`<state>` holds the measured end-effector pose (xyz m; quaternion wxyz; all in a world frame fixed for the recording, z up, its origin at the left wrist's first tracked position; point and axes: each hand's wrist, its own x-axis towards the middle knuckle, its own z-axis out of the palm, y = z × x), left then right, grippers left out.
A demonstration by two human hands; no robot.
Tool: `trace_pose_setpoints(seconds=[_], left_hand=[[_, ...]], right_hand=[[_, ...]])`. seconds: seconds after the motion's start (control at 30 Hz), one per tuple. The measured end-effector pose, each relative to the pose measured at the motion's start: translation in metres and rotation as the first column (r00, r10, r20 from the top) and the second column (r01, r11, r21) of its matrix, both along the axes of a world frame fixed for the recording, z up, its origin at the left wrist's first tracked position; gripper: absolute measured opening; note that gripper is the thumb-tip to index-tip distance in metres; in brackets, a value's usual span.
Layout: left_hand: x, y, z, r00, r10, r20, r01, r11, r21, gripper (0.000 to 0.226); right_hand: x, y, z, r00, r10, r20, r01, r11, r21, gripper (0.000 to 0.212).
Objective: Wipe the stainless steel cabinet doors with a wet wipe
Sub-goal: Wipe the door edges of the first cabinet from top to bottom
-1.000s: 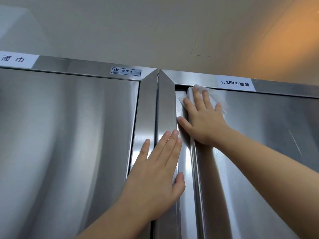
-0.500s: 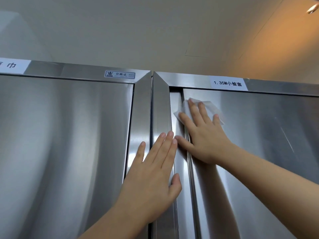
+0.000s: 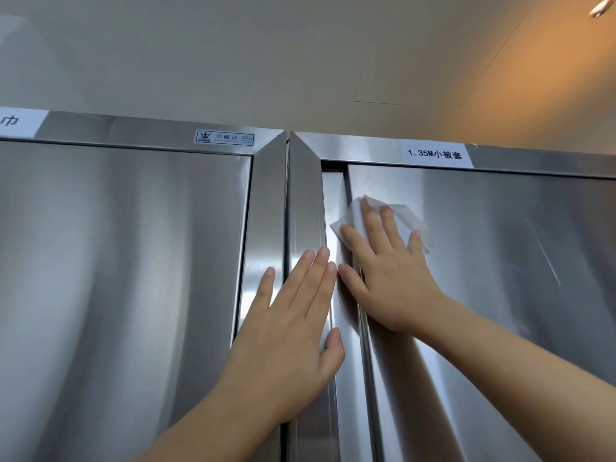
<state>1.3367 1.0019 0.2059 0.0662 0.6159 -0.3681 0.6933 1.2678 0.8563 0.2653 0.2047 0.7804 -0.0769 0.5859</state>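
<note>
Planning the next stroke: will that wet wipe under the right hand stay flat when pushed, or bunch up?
Probably floppy: the wet wipe looks creased around the right hand. It likely slides easily on the smooth steel door. The flat, spread fingers should limit bunching.

White label [image 3: 435, 154] printed "1.35M小被套" at upper right, small crown-marked certificate sticker [image 3: 224, 138] near centre, cropped white label [image 3: 16, 121] at far left, pale ceiling [image 3: 233, 55] above, orange-lit at right, bright fixture [image 3: 600, 9] in the top right corner
</note>
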Motion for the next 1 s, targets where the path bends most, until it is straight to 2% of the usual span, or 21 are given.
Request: trace_pose_setpoints(seconds=[0.27, 0.43, 0.57, 0.83, 1.0], left_hand=[[-0.001, 0.001, 0.000, 1.000, 0.015, -0.003, -0.015, 1.000, 0.005, 0.064], [-0.001, 0.001, 0.001, 1.000, -0.007, -0.014, 0.007, 1.000, -0.001, 0.063], [-0.002, 0.001, 0.000, 1.000, -0.011, -0.012, 0.011, 1.000, -0.008, 0.061], [-0.002, 0.000, -0.001, 1.000, -0.008, -0.007, 0.008, 1.000, -0.013, 0.062], [-0.001, 0.000, -0.001, 1.000, -0.004, -0.011, 0.004, 1.000, -0.013, 0.063]], right_hand=[[0.009, 0.012, 0.067, 0.998, 0.028, 0.064, -0.035, 0.992, 0.120, 0.055], [0.007, 0.006, 0.020, 0.995, 0.073, 0.073, -0.076, 0.996, 0.047, 0.054], [0.004, 0.004, -0.034, 0.995, 0.097, 0.005, -0.097, 0.994, 0.058, 0.058], [0.004, 0.012, 0.013, 0.998, 0.052, 0.028, -0.055, 0.992, 0.111, 0.060], [0.006, 0.007, -0.029, 0.996, 0.073, 0.055, -0.076, 0.996, 0.053, 0.060]])
